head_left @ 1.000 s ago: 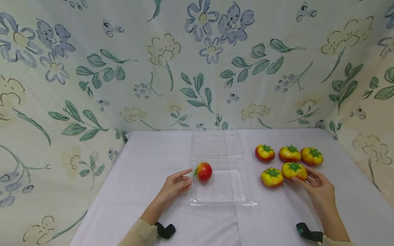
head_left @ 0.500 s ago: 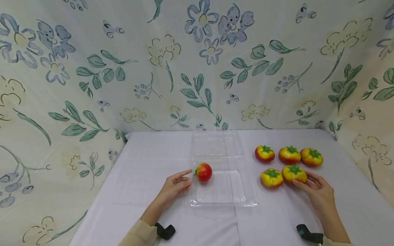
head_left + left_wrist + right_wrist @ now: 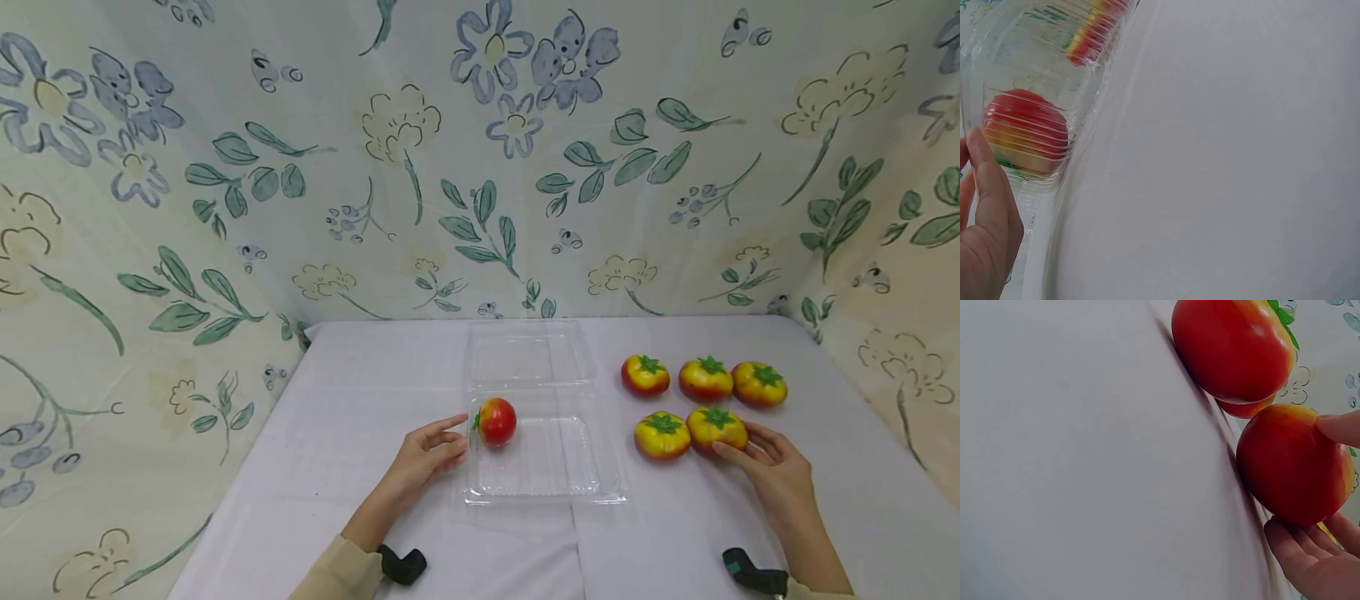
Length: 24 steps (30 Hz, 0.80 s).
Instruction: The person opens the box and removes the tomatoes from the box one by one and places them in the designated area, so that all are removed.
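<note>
My right hand (image 3: 780,467) holds a red-and-yellow tomato (image 3: 718,428) with a green star-shaped top, thumb on the near side and fingers round the right side. The right wrist view shows this tomato (image 3: 1294,465) at the white cloth, thumb and fingers on opposite sides. Beside it on the left sits another tomato (image 3: 662,435). At the left edge of a clear plastic clamshell box (image 3: 546,493), my left hand (image 3: 427,458) has its fingers fairly straight, a fingertip touching the wall in the left wrist view. Inside the box, one tomato (image 3: 497,421) lies on its side.
Behind the held tomato stand three more: a left one (image 3: 645,375), a middle one (image 3: 706,377) and a right one (image 3: 759,383). The box's lid (image 3: 525,352) lies folded back. White cloth (image 3: 360,383) covers the table, and a floral curtain (image 3: 420,233) hangs behind.
The held tomato has come down slightly toward the near side of the table with my right hand. My left hand and the tomato in the box keep their places.
</note>
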Each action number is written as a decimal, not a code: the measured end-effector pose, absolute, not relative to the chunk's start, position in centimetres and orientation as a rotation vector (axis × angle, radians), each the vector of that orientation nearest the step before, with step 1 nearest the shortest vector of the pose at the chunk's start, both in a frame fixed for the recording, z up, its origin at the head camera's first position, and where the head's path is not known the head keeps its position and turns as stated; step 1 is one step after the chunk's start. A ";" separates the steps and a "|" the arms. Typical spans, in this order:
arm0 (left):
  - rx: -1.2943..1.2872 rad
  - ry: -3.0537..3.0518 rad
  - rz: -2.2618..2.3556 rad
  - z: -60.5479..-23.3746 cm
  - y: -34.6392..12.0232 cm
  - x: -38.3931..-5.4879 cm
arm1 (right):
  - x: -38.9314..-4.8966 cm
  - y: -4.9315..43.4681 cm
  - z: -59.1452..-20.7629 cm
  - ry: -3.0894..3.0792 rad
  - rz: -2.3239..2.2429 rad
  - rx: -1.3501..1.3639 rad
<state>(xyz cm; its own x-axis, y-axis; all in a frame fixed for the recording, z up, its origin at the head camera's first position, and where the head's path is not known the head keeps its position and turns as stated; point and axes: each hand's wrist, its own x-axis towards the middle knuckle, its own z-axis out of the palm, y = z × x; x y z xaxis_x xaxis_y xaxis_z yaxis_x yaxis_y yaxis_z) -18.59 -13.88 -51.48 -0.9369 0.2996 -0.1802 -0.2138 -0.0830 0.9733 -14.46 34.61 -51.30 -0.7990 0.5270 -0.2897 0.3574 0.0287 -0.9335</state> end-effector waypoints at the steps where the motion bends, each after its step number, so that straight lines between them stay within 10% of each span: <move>1: 0.092 1.855 2.083 -51.5 -13.9 -18.6 | -14.5 34.6 -51.2 -2.159 1.876 -0.941; 24: 0.091 1.857 2.083 -51.5 -14.0 -18.5 | -14.0 36.0 -52.3 -2.183 1.935 -0.811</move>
<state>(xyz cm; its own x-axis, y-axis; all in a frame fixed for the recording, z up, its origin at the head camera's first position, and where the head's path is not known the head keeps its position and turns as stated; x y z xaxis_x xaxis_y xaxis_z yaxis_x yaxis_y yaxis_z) -18.50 -13.99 -51.47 -0.9375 0.2973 -0.1809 -0.2136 -0.0814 0.9735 -14.00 35.96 -52.29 -0.8505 0.4573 -0.2598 0.3127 0.0425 -0.9489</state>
